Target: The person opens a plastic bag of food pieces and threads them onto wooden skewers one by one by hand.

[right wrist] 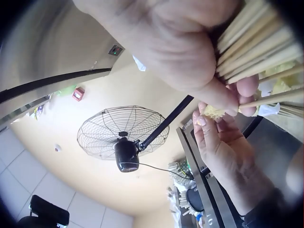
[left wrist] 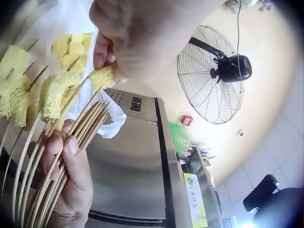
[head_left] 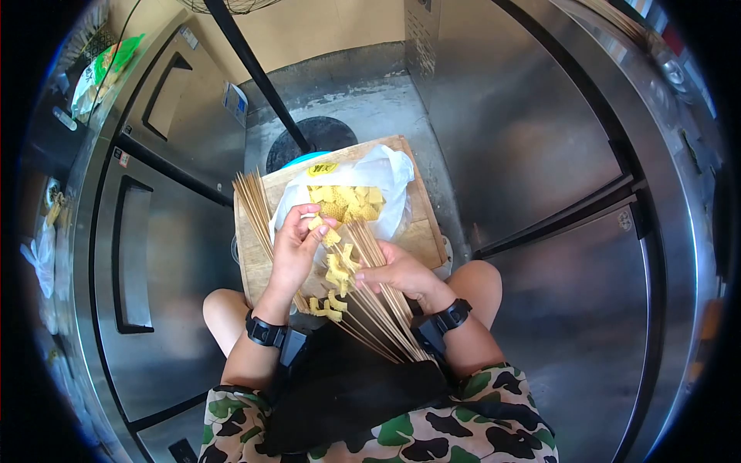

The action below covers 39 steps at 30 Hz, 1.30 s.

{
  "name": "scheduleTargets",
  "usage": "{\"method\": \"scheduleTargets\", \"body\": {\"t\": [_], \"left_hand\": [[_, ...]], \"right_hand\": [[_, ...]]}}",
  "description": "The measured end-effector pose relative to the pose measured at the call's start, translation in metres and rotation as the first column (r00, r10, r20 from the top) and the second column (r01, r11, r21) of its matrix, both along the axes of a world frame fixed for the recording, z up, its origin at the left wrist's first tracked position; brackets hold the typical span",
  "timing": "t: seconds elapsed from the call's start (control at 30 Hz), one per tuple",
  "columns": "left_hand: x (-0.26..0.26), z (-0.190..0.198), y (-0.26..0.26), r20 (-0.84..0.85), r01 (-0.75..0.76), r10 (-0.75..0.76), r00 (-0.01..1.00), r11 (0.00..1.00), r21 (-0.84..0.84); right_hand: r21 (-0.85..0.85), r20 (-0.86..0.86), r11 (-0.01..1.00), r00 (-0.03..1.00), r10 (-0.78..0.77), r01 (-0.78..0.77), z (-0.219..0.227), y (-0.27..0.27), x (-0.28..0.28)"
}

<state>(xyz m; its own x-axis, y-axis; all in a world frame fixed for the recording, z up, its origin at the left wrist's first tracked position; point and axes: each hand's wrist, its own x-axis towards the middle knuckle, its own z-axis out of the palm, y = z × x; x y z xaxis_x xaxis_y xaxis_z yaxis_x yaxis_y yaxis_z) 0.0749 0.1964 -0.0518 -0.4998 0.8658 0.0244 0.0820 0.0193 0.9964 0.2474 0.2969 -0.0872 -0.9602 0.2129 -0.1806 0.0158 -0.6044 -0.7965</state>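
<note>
My left hand point(head_left: 292, 245) pinches a small piece of yellow honeycomb-textured food point(left wrist: 103, 77), tripe by its look, between thumb and fingertips. A skewer's tip meets that piece in the left wrist view. My right hand point(head_left: 401, 272) grips a bundle of thin bamboo skewers point(left wrist: 90, 126), its thumb lying along them. Several skewers fanned out beside the bundle carry folded yellow pieces point(head_left: 337, 272) near their upper ends. Beyond both hands, an open white plastic bag point(head_left: 397, 168) holds more yellow pieces point(head_left: 351, 202). The right wrist view shows both hands close together, the right palm hiding part of the bundle.
The bag sits on a wooden board point(head_left: 421, 224) before my knees. More bare skewers point(head_left: 251, 189) lie along the board's left edge. Steel cabinets point(head_left: 540, 116) stand close on both sides. A black pole point(head_left: 255, 69) rises behind the board, with a fan point(right wrist: 123, 133) above.
</note>
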Motion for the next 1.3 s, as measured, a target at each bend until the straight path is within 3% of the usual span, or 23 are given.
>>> {"method": "scheduleTargets", "body": {"t": [0.2,0.3,0.4,0.5,0.6,0.9,0.97,1.07,1.17,1.3], "left_hand": [[0.008,0.010,-0.002,0.022,0.031,-0.030,0.999,0.997,-0.073],[0.017,0.013,-0.004,-0.106,0.043,-0.057,0.993,0.991,-0.125],[0.019,0.015,-0.004,0.061,-0.024,0.029,0.998,0.997,-0.078],[0.014,0.013,-0.005,0.242,-0.073,0.121,0.963,0.978,-0.196],[0.011,0.009,-0.008,0.363,-0.016,0.108,0.926,0.969,-0.247],[0.023,-0.005,-0.013,0.537,0.086,0.103,0.837,0.945,-0.316],[0.030,-0.011,-0.014,0.526,0.114,0.080,0.847,0.939,-0.326],[0.035,-0.012,-0.011,0.472,0.101,0.079,0.878,0.933,-0.344],[0.028,-0.034,-0.008,0.354,0.128,0.023,0.935,0.909,-0.397],[0.013,-0.048,-0.003,0.211,0.217,-0.119,0.970,0.813,-0.540]], "right_hand": [[0.000,0.024,1.000,0.999,-0.023,0.023,0.002,0.000,0.000],[0.009,0.035,0.999,0.998,-0.052,0.052,0.003,-0.001,0.001],[0.036,0.027,0.998,0.998,-0.057,0.056,0.005,-0.001,0.002],[0.025,0.007,0.998,0.999,-0.052,0.052,0.009,-0.002,0.004],[0.008,-0.017,0.999,0.999,-0.034,0.034,0.015,-0.002,0.006],[0.010,-0.002,0.998,0.998,-0.059,0.059,0.005,-0.002,0.005],[-0.006,-0.004,0.996,0.996,-0.085,0.085,0.008,-0.001,0.005],[0.100,0.041,0.993,0.997,-0.061,0.056,0.000,0.001,0.005],[0.179,0.075,0.974,0.985,-0.154,0.138,0.005,0.004,0.013],[-0.054,-0.002,0.997,0.998,-0.057,0.057,0.010,0.015,0.028]]}}
